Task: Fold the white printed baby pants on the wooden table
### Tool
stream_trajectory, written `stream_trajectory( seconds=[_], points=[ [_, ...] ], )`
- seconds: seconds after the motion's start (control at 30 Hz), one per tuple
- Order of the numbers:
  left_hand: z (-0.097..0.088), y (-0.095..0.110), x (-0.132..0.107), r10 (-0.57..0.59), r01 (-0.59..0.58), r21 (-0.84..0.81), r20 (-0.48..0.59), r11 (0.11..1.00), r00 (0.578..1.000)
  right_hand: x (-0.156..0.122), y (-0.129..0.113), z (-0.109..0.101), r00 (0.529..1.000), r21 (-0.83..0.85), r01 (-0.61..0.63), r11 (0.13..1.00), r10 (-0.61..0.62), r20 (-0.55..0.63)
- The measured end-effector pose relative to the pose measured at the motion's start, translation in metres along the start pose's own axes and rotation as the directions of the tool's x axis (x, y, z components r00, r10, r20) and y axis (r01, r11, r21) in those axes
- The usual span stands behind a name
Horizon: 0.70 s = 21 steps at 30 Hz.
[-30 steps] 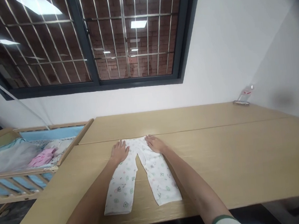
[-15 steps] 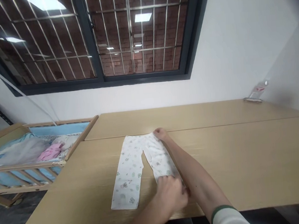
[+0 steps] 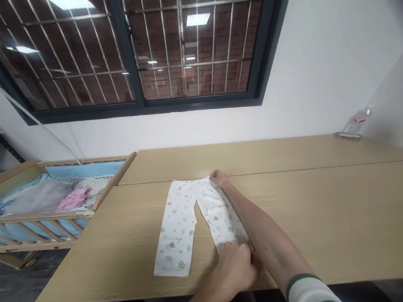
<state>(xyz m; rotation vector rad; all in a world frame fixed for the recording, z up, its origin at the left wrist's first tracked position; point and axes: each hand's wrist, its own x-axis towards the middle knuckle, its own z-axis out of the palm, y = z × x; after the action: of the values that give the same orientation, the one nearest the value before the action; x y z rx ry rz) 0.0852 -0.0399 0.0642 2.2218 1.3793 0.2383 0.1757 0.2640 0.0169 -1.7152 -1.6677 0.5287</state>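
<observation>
Head view: small white cotton baby trousers (image 3: 175, 228) printed with green figures lie flat on the pale wooden table (image 3: 315, 207), waistband away from the person and both legs pointing back toward them. The left hand (image 3: 235, 268) reaches across to the cuff of the right-side leg, its grip closed on the hem. The right hand (image 3: 219, 178) sits at the waistband's right corner, fingers drawn together in what looks like a pinch on the cloth.

The step in hand seems to be taking up that one leg along its outer edge. It would go best with both grips on the same seam line and the cloth drawn lightly taut between them, so no crease forms at the crotch.

Nothing lies near the baby trousers. A wooden crib (image 3: 38, 217) with blue lining and a pink garment (image 3: 72, 198) stands left of the table. A clear plastic bottle (image 3: 353, 125) lies at the far right corner, well apart, and a barred dark-framed window (image 3: 136, 48) fills the wall behind.
</observation>
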Motion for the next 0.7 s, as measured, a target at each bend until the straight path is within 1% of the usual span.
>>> stream_trajectory(
  seconds=[0.07, 0.13, 0.17, 0.2, 0.27, 0.33, 0.4, 0.5, 0.57, 0.7],
  points=[
    [-0.003, -0.004, -0.006, -0.032, 0.025, -0.093, -0.07, 0.995, 0.997, 0.002, -0.006, -0.002, 0.999, 0.035, -0.033, 0.999, 0.033, -0.001],
    [-0.009, -0.009, -0.016, -0.074, 0.036, -0.239, -0.152, 0.97, 0.986, 0.003, -0.016, -0.005, 0.998, 0.077, -0.055, 0.995, 0.055, 0.002],
    [-0.013, -0.013, -0.022, -0.099, 0.033, -0.328, -0.186, 0.944, 0.978, 0.004, -0.022, -0.007, 0.998, 0.098, -0.06, 0.993, 0.059, 0.008],
    [-0.017, -0.017, -0.03, -0.124, 0.024, -0.421, -0.213, 0.907, 0.969, 0.004, -0.03, -0.008, 0.998, 0.119, -0.059, 0.991, 0.058, 0.017],
    [-0.025, -0.028, -0.048, -0.176, -0.005, -0.598, -0.244, 0.802, 0.954, 0.004, -0.048, -0.007, 0.998, 0.156, -0.048, 0.987, 0.042, 0.038],
    [-0.033, -0.041, -0.067, -0.218, -0.03, -0.716, -0.251, 0.697, 0.943, 0.003, -0.068, -0.001, 0.998, 0.183, -0.03, 0.983, 0.02, 0.054],
    [-0.038, -0.055, -0.085, -0.256, -0.033, -0.766, -0.254, 0.641, 0.932, 0.001, -0.088, 0.009, 0.998, 0.198, -0.008, 0.98, -0.005, 0.063],
    [-0.04, -0.077, -0.108, -0.316, -0.01, -0.778, -0.267, 0.628, 0.911, -0.006, -0.114, 0.032, 0.997, 0.197, 0.025, 0.98, -0.04, 0.073],
    [-0.039, -0.093, -0.119, -0.359, 0.021, -0.765, -0.278, 0.644, 0.891, -0.011, -0.126, 0.049, 0.995, 0.181, 0.045, 0.982, -0.059, 0.075],
    [-0.032, -0.127, -0.137, -0.448, 0.122, -0.679, -0.328, 0.724, 0.832, -0.02, -0.142, 0.08, 0.993, 0.135, 0.081, 0.988, -0.091, 0.072]
  ],
)
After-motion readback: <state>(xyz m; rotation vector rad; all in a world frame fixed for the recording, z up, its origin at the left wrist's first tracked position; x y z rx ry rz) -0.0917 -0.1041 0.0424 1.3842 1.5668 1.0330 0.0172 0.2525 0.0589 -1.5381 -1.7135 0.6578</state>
